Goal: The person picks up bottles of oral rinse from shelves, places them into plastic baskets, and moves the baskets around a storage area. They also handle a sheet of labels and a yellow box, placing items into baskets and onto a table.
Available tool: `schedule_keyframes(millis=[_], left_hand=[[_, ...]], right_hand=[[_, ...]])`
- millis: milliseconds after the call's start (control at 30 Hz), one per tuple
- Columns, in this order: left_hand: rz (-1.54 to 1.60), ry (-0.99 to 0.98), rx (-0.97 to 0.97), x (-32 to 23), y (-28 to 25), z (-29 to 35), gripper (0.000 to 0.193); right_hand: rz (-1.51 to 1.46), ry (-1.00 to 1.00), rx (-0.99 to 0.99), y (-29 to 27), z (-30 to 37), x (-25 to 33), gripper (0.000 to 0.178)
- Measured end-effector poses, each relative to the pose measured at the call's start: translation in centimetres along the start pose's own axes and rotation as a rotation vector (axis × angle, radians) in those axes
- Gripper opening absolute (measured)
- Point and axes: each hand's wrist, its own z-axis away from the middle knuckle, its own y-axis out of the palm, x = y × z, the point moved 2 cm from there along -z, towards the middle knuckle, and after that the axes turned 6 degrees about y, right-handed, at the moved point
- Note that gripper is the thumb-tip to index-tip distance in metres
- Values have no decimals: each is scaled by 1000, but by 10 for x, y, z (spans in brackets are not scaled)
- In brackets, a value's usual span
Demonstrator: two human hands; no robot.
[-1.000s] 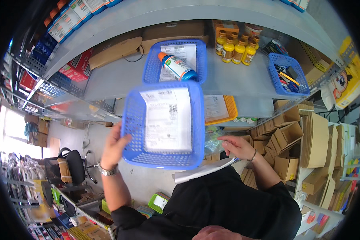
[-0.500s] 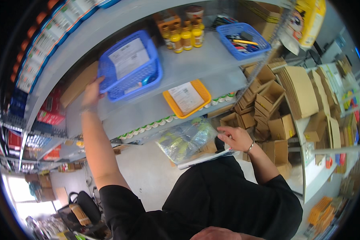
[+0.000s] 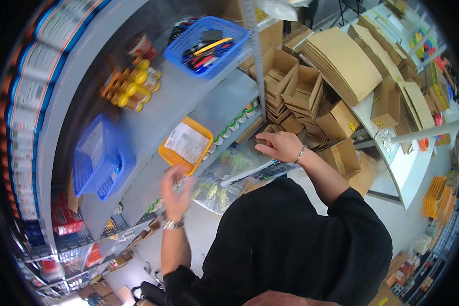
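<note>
My left hand (image 3: 175,198), blurred by motion, is beside the near edge of a yellow basket (image 3: 209,136). Its fingers look spread and it holds nothing. Inside that basket lies a white printed sheet (image 3: 186,144). To the left, two blue baskets (image 3: 118,171) are stacked on the upper shelf, with a paper in the top one. My right hand (image 3: 282,146) hovers at the right with loosely bent fingers and thumb apart; I see nothing in it. Below it is a flat white-edged object (image 3: 250,172) beside clear plastic packaging (image 3: 214,191) with green contents.
Yellow bottles (image 3: 137,87) and a blue basket of pens (image 3: 209,69) stand on the upper shelf (image 3: 163,109). Green-and-white cans line the lower shelf. Open cardboard boxes (image 3: 303,86) and a white table (image 3: 392,166) are at the right; a metal post (image 3: 255,56) rises between.
My left hand has let go of the stacked blue baskets and moved right to the yellow basket. The view has turned right. My right hand stays above the plastic packaging.
</note>
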Motion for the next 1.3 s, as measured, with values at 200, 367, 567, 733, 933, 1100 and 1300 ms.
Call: schedule_keyframes(millis=[200,367,567,733,933,1100,1300], left_hand=[[361,-422,155,103,202,-124,59],[-21,-397,-53,194,279,-235,53],[-138,-655,-87,219,312,-328,51],[-141,-696,-103,227,316,-326,49],[-45,-536,-118,216,297,-240,47],[141,-281,11,85,227,-148,44],[512,-127,-294,-39,26,-56,52]], right_hand=[[-59,84,-31,-42,23,-71,42],[-85,195,-35,-77,61,-123,41],[-44,412,-142,-105,106,-165,38],[-79,531,-143,-109,113,-179,37],[-108,344,-72,-100,63,-170,36],[-89,159,88,-80,3,-136,36],[-29,-137,301,-31,-53,-70,38]])
